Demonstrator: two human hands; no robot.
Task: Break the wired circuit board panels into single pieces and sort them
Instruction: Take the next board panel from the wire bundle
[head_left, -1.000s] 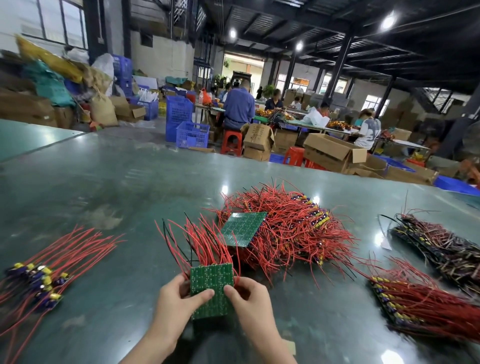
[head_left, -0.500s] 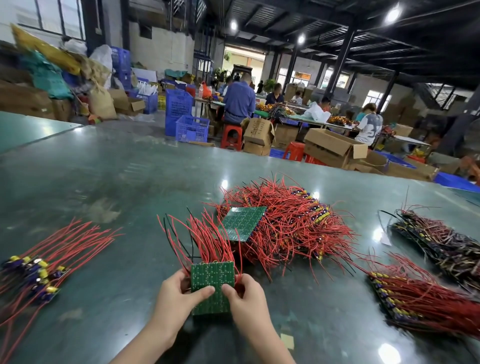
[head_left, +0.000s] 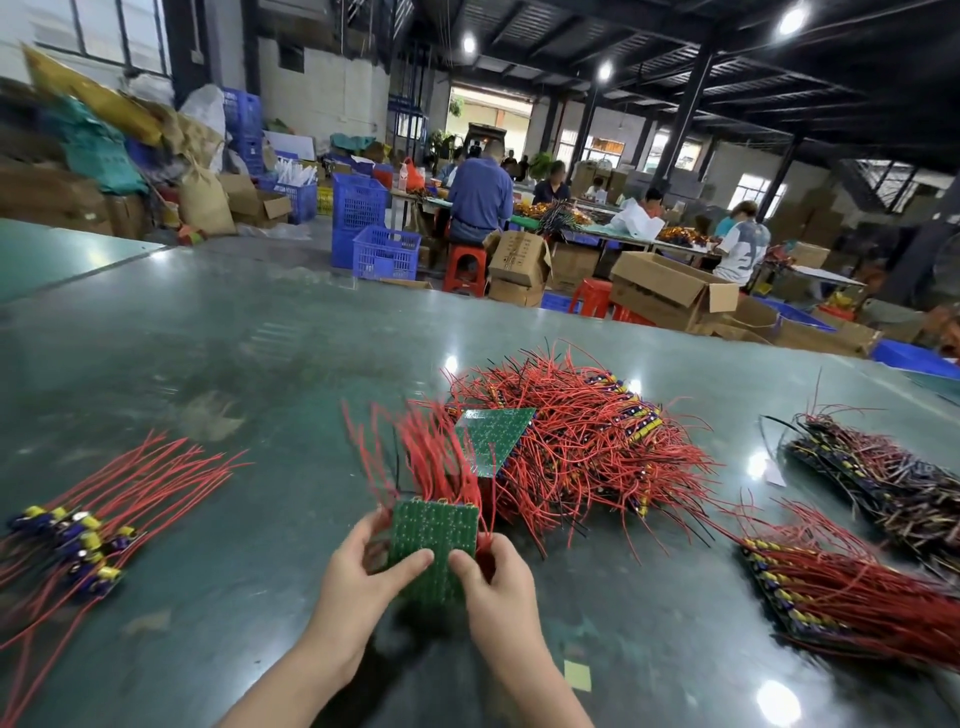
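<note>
I've got the green panel (head_left: 434, 540) up off the table (head_left: 208, 332) in front of me, solder side toward my face, and both hands are on it. My left hand (head_left: 363, 577) pinches the left edge, thumb laid across the lower face, the other fingers curled round behind. My right hand (head_left: 498, 582) pinches the right side the same way, thumb on the face near the bottom; its other fingers are out of sight behind the board, so exactly how they sit I can't say. The 2 thumb tips are close together, apart by a narrow strip of board.

It looks light to me, thin and rigid, the sort of board that will flex very little and then give with a snap along a scored line, I'd judge. The red wires (head_left: 426, 457) sprout from the far side and fan upward, floppy, no use as a handle; tugging them could tear a joint. So I'd hold by the bare edges, thumbs either side of the break line, and bend away from me.

Just beyond the panel lies the big heap of wired panels (head_left: 582, 441), another green board (head_left: 491, 436) tilted on top. Far left, a small bunch of single pieces (head_left: 78, 545), well apart. To the right, 2 more stacks, a red-wired stack (head_left: 841, 587) near me and a darker stack (head_left: 893, 483) behind it.
</note>
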